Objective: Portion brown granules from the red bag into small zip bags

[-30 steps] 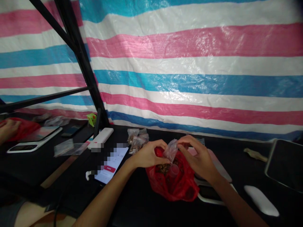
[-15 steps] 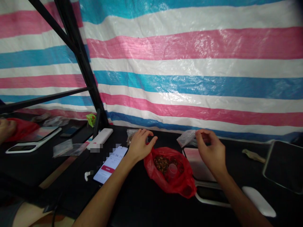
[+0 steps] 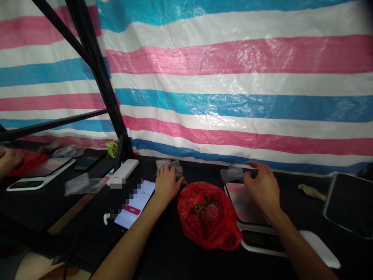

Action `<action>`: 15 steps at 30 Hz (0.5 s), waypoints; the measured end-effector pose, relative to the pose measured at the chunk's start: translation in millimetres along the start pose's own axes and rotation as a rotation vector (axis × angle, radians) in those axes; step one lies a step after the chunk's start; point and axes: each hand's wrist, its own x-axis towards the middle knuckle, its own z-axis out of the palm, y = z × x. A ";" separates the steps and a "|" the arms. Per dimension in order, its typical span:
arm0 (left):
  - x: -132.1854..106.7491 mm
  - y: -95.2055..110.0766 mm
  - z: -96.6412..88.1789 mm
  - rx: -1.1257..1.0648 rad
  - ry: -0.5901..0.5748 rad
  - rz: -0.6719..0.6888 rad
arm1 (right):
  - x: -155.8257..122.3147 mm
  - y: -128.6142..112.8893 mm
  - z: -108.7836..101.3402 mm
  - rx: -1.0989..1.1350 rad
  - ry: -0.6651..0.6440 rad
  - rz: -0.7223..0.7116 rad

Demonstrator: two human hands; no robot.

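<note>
An open red plastic bag (image 3: 208, 229) of brown bits lies on the black table, with a small clear cup (image 3: 211, 211) standing inside it. My left hand (image 3: 166, 183) rests on a small pile of filled clear packets (image 3: 169, 165) behind the bag, fingers curled over them. My right hand (image 3: 260, 186) hovers over the far edge of a white scale (image 3: 247, 221), its fingertips at a small clear plastic bag (image 3: 231, 174) lying beside the scale. Whether the fingers still pinch that bag is unclear.
A lit phone (image 3: 134, 203) lies left of the red bag, a white power bank (image 3: 122, 171) behind it. Another person's hand (image 3: 8, 160), a second scale (image 3: 37, 175) and loose clear bags (image 3: 83, 184) are far left. A dark tray (image 3: 351, 206) sits right. A striped tarp hangs behind.
My hands left the red bag and parted. The left went back-left onto the packets; the right carried the small clear bag right and lowered it beside the scale.
</note>
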 end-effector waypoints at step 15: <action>1.0 7.0 4.8 -0.213 0.234 0.222 | -10.5 -22.3 3.9 0.184 0.050 -0.238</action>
